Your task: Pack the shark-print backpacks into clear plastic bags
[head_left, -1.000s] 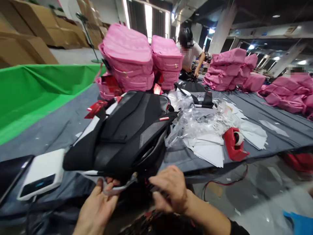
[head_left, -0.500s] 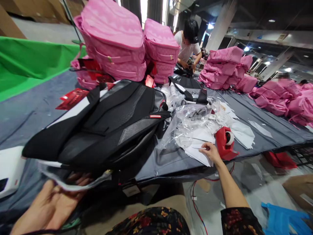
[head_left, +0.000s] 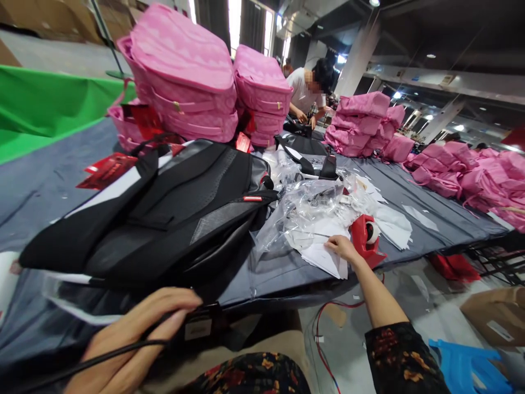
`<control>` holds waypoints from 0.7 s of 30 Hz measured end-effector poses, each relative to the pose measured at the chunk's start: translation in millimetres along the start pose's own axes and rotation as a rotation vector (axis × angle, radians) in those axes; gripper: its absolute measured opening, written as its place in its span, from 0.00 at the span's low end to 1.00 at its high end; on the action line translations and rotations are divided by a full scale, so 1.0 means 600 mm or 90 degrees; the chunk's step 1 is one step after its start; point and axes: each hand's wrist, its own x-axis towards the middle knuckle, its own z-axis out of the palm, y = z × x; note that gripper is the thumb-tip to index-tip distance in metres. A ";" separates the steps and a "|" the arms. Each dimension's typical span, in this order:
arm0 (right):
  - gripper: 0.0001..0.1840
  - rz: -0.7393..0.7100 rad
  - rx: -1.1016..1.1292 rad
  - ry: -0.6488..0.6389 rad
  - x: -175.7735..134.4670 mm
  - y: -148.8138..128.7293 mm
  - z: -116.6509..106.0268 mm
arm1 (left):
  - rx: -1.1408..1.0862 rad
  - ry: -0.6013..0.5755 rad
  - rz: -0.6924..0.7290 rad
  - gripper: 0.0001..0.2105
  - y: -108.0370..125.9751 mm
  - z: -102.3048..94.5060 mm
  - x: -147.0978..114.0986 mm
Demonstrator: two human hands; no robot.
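Observation:
A black backpack (head_left: 164, 213) lies on the table with its straps facing up, and clear plastic edged in white shows under its near left end. My left hand (head_left: 139, 334) is in front of its near edge, fingers closed together, with a thin black cord (head_left: 110, 355) running into them. At the middle, my right hand (head_left: 343, 249) pinches the edge of a stack of white paper sheets (head_left: 324, 257). Just right of that hand stands a red tape dispenser (head_left: 365, 241) with a roll in it. Crumpled clear plastic bags (head_left: 303, 202) lie behind the sheets.
Pink backpacks (head_left: 184, 76) stand stacked behind the black one, with red tags (head_left: 109, 167) beside them. More pink bags (head_left: 356, 123) are piled farther right. A person (head_left: 305, 96) works across the table. A blue stool (head_left: 467, 366) and a cardboard box (head_left: 498, 317) are on the floor.
My left hand has come out from the plastic under the backpack and moved right, its fingers closing. My right hand stays at the paper stack. The whole view has shifted slightly.

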 end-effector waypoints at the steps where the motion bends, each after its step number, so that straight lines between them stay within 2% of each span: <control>1: 0.21 -0.009 -0.005 0.015 0.000 -0.005 0.000 | 0.043 -0.104 0.007 0.12 0.011 0.007 0.016; 4: 0.24 -0.039 -0.020 0.114 -0.009 -0.018 -0.007 | 0.098 -0.438 -0.016 0.17 0.038 0.027 0.055; 6: 0.26 -0.060 -0.037 0.195 -0.023 -0.033 -0.015 | 0.101 -0.547 0.000 0.19 0.047 0.047 0.067; 8: 0.25 -0.104 -0.058 0.243 -0.045 -0.059 -0.019 | 0.102 -0.548 0.073 0.22 0.049 0.078 0.069; 10: 0.23 -0.161 -0.083 0.238 -0.077 -0.099 -0.010 | 0.088 -0.471 0.166 0.29 0.049 0.120 0.065; 12: 0.21 -0.204 -0.085 0.178 -0.116 -0.151 0.011 | 0.067 -0.400 0.223 0.39 0.048 0.164 0.061; 14: 0.20 -0.210 -0.040 0.097 -0.154 -0.205 0.039 | 0.036 -0.364 0.220 0.44 0.045 0.200 0.058; 15: 0.20 -0.202 -0.001 0.066 -0.170 -0.229 0.051 | 0.017 -0.368 0.193 0.41 0.041 0.212 0.056; 17: 0.21 -0.166 0.090 0.026 -0.190 -0.265 0.068 | -0.048 -0.402 0.090 0.28 0.032 0.220 0.051; 19: 0.21 -0.100 0.199 -0.046 -0.197 -0.284 0.078 | -0.148 -0.421 -0.059 0.25 0.020 0.205 0.041; 21: 0.22 -0.044 0.305 -0.173 -0.194 -0.291 0.089 | -0.241 -0.390 -0.181 0.24 0.011 0.175 0.024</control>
